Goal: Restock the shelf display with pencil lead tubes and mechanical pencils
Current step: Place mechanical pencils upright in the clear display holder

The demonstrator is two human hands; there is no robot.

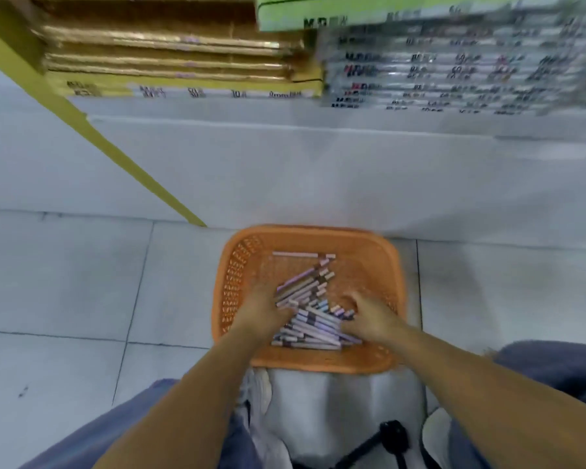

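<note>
Print on the shelf packs [454, 72] — too blurred to read

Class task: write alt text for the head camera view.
Both hands, left and right, reach into an orange basket on a tiled floor, sorting a pile of slim tubes. Blurred stacked stationery packs fill the shelf above.

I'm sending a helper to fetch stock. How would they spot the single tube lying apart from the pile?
Find the orange basket on the tiled floor below the shelf. Inside, most tubes lie heaped between the two hands. The lone pale tube lies level along the far wall, above the heap.
</note>
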